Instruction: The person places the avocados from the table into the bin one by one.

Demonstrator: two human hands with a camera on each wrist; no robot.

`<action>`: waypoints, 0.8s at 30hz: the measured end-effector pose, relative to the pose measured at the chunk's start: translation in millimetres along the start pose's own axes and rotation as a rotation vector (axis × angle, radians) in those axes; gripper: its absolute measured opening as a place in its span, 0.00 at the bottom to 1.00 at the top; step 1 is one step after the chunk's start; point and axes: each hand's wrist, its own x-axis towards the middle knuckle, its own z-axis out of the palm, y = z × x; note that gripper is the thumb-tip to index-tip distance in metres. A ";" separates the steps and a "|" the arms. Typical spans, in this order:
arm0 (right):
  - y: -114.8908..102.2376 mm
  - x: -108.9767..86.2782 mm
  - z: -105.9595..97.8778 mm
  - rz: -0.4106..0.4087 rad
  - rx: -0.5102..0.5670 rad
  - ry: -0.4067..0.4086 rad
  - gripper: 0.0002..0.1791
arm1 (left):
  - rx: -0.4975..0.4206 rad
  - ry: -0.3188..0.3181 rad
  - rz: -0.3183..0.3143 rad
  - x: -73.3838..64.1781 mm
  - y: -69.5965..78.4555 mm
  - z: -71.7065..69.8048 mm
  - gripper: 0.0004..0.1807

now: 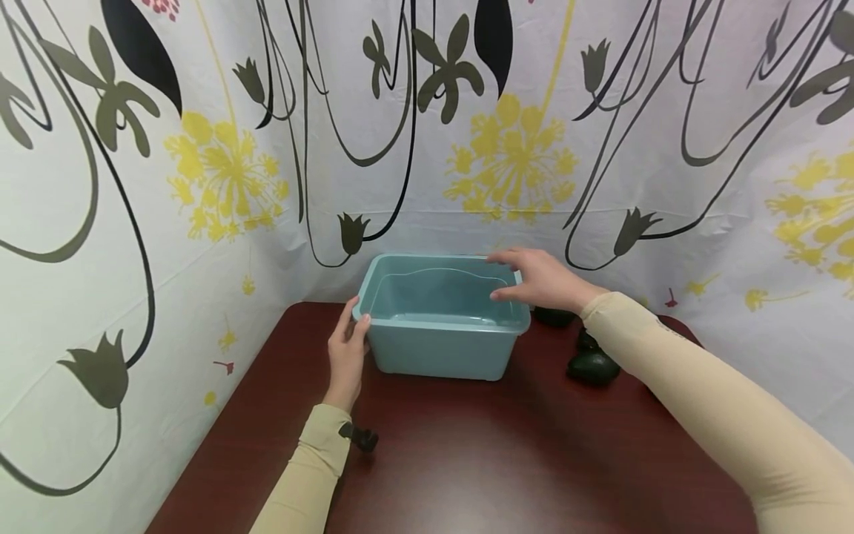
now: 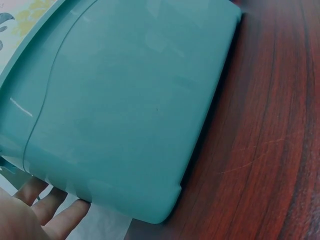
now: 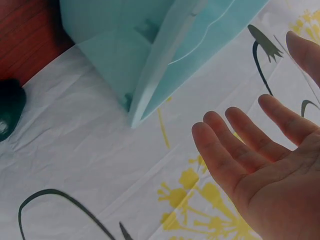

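A light teal plastic bin (image 1: 434, 352) stands upright at the back of the table, its visible inside bare. At its near left corner, my left hand (image 1: 347, 363) grips the rim, thumb at the front and fingers along the left side. In the left wrist view, those fingertips (image 2: 75, 212) touch the outer wall of the bin (image 2: 120, 100). My right hand (image 1: 537, 278) is spread over the bin's right rim, thumb and fingers apart. The right wrist view shows that hand (image 3: 265, 165) holding nothing, its palm apart from the bin (image 3: 110, 45).
To the bin's right, several glossy dark green rounded things, avocado-like (image 1: 594, 367), lie on the dark red wood table (image 1: 427, 452). A patterned white cloth (image 1: 373, 193) hangs right behind the bin and along both sides. A black strap device (image 1: 360, 436) is on the left wrist.
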 end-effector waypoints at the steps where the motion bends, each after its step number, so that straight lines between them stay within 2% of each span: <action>1: 2.4 -2.0 -0.4 0.004 -0.004 -0.001 0.38 | 0.001 0.000 0.000 -0.2 -0.3 0.4 0.31; 9: 14.6 -17.4 -4.0 0.031 -0.040 -0.005 0.40 | 0.008 -0.001 0.004 -0.9 -0.1 1.8 0.30; 17: 26.4 -31.4 -7.2 0.023 -0.088 -0.005 0.46 | 0.007 0.000 -0.006 -0.7 0.5 2.7 0.31; 24: 38.1 -48.1 -3.4 0.047 -0.104 0.003 0.42 | 0.007 0.009 -0.009 -1.1 -1.3 4.6 0.30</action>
